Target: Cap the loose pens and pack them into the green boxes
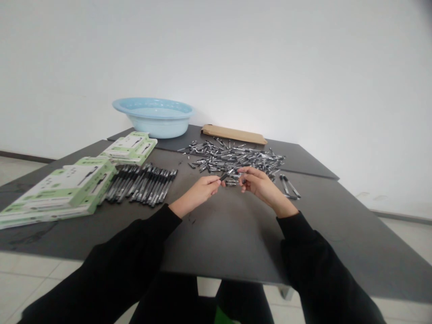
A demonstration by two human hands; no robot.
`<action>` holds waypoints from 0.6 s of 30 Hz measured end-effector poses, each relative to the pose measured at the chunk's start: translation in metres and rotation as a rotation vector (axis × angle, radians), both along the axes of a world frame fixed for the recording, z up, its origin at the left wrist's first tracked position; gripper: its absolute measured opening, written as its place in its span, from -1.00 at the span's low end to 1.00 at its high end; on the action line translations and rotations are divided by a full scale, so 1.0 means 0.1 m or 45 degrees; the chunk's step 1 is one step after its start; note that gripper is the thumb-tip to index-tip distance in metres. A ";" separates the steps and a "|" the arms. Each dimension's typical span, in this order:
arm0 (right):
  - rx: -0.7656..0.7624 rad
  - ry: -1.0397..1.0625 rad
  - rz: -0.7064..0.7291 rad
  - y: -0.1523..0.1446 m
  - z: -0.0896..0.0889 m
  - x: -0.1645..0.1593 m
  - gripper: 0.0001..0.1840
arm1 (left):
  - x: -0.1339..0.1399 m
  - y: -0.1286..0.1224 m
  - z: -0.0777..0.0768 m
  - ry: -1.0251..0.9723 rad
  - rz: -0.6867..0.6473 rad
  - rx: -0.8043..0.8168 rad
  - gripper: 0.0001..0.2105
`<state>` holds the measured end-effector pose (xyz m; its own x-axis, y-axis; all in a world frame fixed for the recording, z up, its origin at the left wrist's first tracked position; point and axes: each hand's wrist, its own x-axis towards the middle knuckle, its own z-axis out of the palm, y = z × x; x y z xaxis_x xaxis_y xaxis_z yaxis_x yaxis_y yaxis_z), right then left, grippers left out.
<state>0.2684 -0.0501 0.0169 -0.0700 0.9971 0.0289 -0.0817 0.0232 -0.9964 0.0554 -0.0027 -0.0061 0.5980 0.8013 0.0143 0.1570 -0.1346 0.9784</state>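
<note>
My left hand [204,189] is closed, pinching a pen [227,174] with a dark end between thumb and fingers. The pen points up and to the right, towards my right hand [259,184]. That hand hovers just right of the pen's tip with its fingers curled in; whatever lies between them is too small to make out. Behind both hands spreads a loose pile of pens [236,156], clear-bodied with dark and silvery parts. To the left, a row of dark-capped pens [153,185] lies side by side.
Green and white pen boxes [64,186] are stacked at the left, with more boxes [130,147] behind. At the back stand a light blue basin [158,126] and a flat brown cardboard piece [232,133]. A few separate pens [289,186] lie right of the pile on the dark table [229,243].
</note>
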 end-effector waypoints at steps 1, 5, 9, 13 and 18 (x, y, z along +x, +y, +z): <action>-0.007 -0.003 0.009 -0.01 0.01 -0.01 -0.62 | 0.00 0.00 0.00 -0.001 -0.010 0.002 -0.72; -0.024 -0.020 0.053 -0.03 0.03 -0.01 -0.60 | -0.02 -0.01 0.00 0.015 -0.097 0.031 -0.71; -0.001 -0.084 0.098 -0.02 0.01 0.01 -0.62 | -0.04 -0.03 0.02 0.069 -0.163 0.074 -0.69; 0.039 -0.140 0.080 0.00 0.01 0.05 -0.61 | -0.05 -0.05 0.02 0.108 -0.168 0.114 -0.67; 0.059 -0.150 0.027 0.01 0.02 0.06 -0.64 | -0.04 -0.05 0.01 0.136 -0.182 0.177 -0.67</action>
